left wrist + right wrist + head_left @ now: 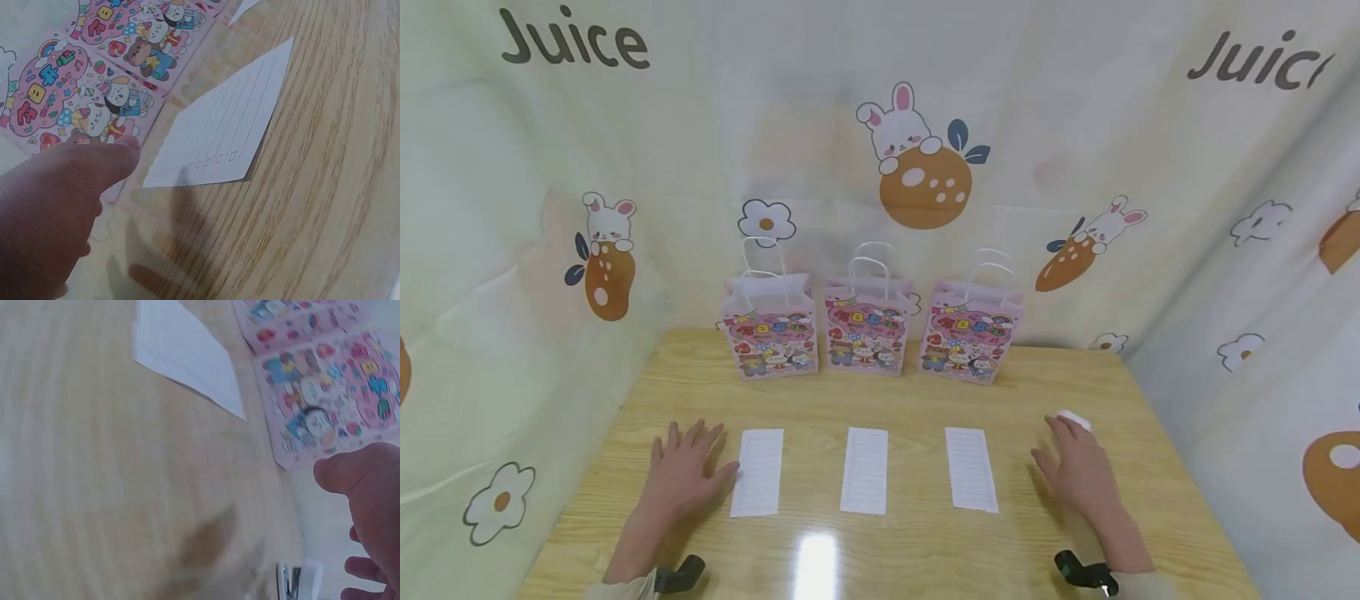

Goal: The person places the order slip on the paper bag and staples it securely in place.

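My left hand (681, 479) is spread, palm down, over the left of the table, its thumb tip right at the edge of the left paper slip (757, 472). That slip (222, 119) has printed lines and small boxes. Two similar lined slips lie to its right, the middle slip (864, 471) and the right slip (972, 469). On the right side, my right hand (1081, 471) has its fingers extended and holds nothing. Just beyond its fingertips is a small white stapler (1076, 420), partly hidden by the fingers; its metal end (287, 581) shows in the right wrist view.
Three pink cartoon paper bags with white handles stand along the table's back: a left bag (772, 337), a middle bag (867, 333) and a right bag (968, 337). A printed curtain (820, 125) hangs behind and at both sides of the wooden table (910, 550).
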Action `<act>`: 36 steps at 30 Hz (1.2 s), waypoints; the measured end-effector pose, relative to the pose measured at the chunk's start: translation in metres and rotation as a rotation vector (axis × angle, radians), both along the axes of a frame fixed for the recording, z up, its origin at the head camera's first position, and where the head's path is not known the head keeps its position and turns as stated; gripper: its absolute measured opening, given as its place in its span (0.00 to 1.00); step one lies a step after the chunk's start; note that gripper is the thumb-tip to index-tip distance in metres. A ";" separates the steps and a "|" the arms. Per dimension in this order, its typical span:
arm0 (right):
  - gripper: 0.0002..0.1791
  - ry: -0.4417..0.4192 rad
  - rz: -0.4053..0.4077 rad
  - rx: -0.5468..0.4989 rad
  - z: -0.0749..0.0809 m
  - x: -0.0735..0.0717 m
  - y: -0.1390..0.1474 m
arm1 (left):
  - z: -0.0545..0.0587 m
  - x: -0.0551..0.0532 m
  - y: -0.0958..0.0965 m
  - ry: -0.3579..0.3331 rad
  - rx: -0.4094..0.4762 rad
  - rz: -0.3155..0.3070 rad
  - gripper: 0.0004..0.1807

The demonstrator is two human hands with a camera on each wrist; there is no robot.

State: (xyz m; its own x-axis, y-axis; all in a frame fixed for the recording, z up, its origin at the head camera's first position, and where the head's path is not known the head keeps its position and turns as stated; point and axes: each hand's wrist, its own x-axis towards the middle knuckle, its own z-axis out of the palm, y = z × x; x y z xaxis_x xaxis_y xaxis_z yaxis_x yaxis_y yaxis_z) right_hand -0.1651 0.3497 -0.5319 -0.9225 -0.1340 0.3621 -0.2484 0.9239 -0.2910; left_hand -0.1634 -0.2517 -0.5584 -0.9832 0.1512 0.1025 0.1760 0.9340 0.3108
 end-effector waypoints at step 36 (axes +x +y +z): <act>0.28 -0.207 -0.146 -0.219 -0.010 -0.045 0.048 | -0.007 -0.038 0.040 0.062 0.214 -0.130 0.26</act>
State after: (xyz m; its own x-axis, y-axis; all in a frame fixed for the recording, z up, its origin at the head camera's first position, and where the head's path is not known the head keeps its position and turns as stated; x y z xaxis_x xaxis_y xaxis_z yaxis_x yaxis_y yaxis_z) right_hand -0.2102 0.3977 -0.5422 -0.9832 0.0654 0.1702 -0.0327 0.8551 -0.5174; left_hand -0.2011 -0.2113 -0.5658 -0.9479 0.2440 0.2050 0.3148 0.8164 0.4842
